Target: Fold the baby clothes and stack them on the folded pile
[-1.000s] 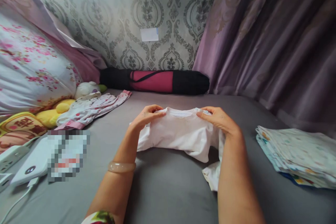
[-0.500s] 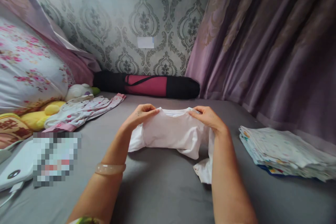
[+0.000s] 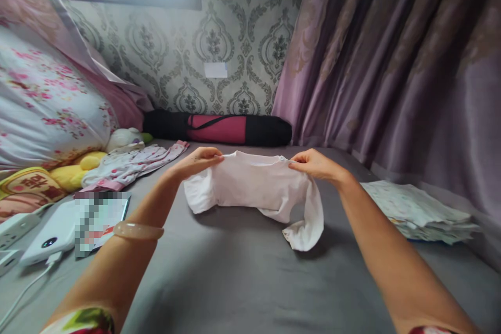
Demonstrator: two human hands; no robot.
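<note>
Shirt (image 3: 246, 182) is showing plain wht; sheet (image 3: 235, 282) is showing solid gry. Wallpaper (image 3: 146, 44) is carrying dk gry damask on lt gry; curtain (image 3: 364, 62) at R is showing mauve/purple w/ tan motifs. Long bag (image 3: 217, 130) is showing blk ends + crimson mid. Bedding (image 3: 43, 99) at L is bearing pink blossoms on wht; sm garment (image 3: 133, 163) nr it is showing pink-red spots on wht. Plush (image 3: 70, 175) is looking yel, power bank (image 3: 50, 237) wht, bangle (image 3: 139, 230) milky beige; L sleeve (image 3: 88, 319) is showing grn + red on wht, cloth stack (image 3: 418, 206) is looking off-wht w/ faint flecks
</note>
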